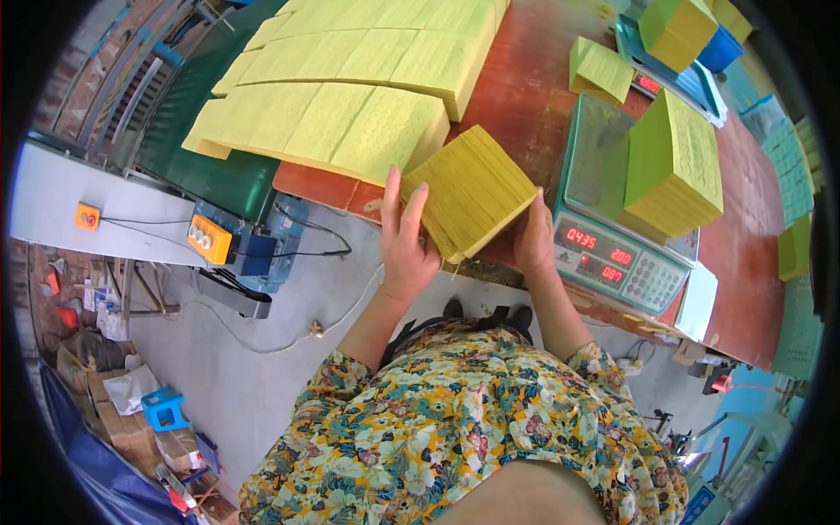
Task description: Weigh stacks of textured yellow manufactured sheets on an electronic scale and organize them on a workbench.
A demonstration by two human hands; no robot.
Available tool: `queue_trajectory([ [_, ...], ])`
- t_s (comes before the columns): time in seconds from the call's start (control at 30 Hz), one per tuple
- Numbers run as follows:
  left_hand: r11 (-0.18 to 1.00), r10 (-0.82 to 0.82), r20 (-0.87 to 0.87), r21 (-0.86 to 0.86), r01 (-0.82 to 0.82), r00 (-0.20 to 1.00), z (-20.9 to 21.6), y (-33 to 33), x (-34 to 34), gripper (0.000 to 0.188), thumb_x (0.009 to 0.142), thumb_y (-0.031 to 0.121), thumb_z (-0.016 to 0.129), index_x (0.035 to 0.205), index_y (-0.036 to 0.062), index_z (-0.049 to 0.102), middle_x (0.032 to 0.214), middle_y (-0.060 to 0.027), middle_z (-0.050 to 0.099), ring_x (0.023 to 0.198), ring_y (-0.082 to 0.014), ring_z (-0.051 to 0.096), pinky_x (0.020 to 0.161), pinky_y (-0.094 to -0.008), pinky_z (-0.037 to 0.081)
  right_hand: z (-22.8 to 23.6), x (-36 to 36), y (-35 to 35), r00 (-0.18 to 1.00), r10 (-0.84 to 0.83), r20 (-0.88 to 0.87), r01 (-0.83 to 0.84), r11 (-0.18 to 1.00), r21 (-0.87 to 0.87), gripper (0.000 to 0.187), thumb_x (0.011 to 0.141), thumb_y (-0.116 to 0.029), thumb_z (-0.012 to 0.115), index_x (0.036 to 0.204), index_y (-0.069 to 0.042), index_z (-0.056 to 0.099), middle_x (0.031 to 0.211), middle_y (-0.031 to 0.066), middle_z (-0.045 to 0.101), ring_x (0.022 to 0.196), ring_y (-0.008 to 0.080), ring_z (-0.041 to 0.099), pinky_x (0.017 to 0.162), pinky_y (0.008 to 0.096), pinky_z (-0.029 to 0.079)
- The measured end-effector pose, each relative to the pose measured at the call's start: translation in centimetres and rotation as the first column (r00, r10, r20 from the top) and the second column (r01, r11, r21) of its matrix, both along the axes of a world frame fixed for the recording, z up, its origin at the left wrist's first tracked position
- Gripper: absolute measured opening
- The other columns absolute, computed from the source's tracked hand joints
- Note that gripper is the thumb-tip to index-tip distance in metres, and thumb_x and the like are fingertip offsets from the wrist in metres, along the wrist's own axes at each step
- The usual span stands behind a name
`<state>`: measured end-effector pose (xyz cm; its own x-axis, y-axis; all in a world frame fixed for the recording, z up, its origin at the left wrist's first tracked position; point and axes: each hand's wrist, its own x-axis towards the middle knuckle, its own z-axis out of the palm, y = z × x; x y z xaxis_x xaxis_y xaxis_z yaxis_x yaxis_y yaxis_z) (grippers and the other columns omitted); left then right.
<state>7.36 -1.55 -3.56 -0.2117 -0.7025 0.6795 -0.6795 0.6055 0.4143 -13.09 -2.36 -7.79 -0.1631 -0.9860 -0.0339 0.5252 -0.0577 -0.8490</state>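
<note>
So the yellow paper stack (pixel 471 192) is held tilted at the red table's (pixel 521 83) near edge, gripped from both sides by left hand (pixel 409 234) and right hand (pixel 535 234). It's hemmed in: rows of yellow stacks (pixel 350 57) are lined up close on the left, and the right side is taken up by the scale (pixel 617 267). Some bare tabletop is left between. The right fingers are mostly hidden, the far rows are cut off up top, and whether the tabletop is touched can't be told.
</note>
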Motion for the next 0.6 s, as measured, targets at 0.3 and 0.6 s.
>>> queue_trajectory([
  [0.3,0.945,-0.01,-0.54,0.269,0.184,0.841,-1.5,1.6,0.6,0.083,0.08,-0.003,0.069,0.149,-0.0016,0.024,0.143,-0.0202,0.04,0.132,-0.0283,0.044,0.11,-0.0424,0.036,-1.6,-0.5,-0.2,0.996,0.002,-0.087,-0.002,1.0,-0.005,0.058,0.105,-0.043,0.031,0.129,0.005,0.055,0.126,0.0132,0.06,0.116,0.0212,0.054,0.104,0.0331,0.036],
  [0.6,0.897,0.021,-0.554,0.378,0.229,0.832,0.8,-0.2,-0.2,0.076,0.075,0.005,0.077,0.14,-0.0027,0.038,0.122,-0.014,0.055,0.111,-0.024,0.056,0.094,-0.0366,0.046,1.4,0.0,0.0,0.97,0.082,0.229,-0.128,0.972,0.195,0.064,0.102,-0.053,0.032,0.134,0.0,0.051,0.128,0.0138,0.058,0.121,0.0232,0.054,0.103,0.0381,0.042],
])
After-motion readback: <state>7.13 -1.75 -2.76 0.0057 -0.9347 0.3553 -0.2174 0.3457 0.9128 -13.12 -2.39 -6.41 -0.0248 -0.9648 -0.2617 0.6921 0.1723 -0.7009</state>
